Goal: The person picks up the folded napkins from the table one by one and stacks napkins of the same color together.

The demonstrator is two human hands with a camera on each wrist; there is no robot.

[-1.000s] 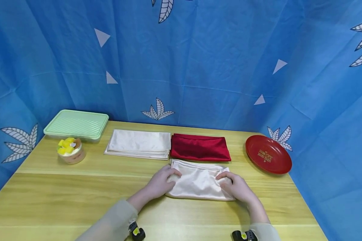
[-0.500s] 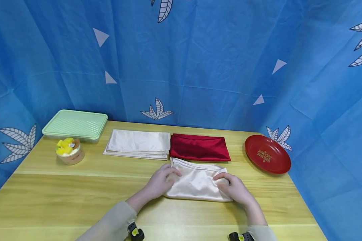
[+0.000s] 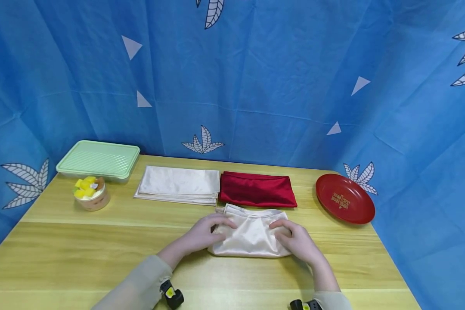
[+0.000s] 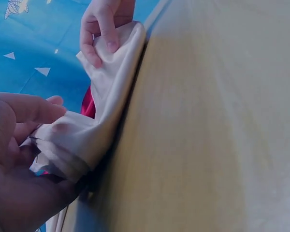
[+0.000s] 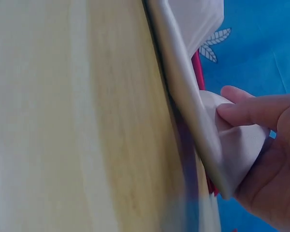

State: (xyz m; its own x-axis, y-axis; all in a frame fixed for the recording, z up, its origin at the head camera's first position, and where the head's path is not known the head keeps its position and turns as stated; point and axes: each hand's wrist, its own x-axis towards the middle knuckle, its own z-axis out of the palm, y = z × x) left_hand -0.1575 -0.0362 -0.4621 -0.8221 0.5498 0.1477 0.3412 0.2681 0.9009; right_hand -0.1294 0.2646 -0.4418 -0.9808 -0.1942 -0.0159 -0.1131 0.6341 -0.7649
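Note:
A folded cream satin cloth (image 3: 249,239) is in front of me at the middle of the table, its middle sagging and creased between my hands. My left hand (image 3: 201,232) grips its left end, thumb on the near side and fingers over the top. At the right end my right hand (image 3: 297,242) pinches it the same way. In the left wrist view, the folded layers of the cloth (image 4: 70,140) show between thumb and fingers, with a dark shadow under the lower edge. The right wrist view shows the cloth's corner (image 5: 239,150) bent between thumb and fingers.
Just behind the cloth lies a folded red cloth (image 3: 257,190), with a folded white cloth (image 3: 180,183) to its left. A red plate (image 3: 345,199) stands at right. A green-lidded box (image 3: 98,159) and a fruit-topped dessert cup (image 3: 93,198) stand at left. Blue curtain (image 3: 232,77) encloses the table.
My hands have come a little closer together, the right one moving left. The cloth between them has bunched, and its ends look slightly raised.

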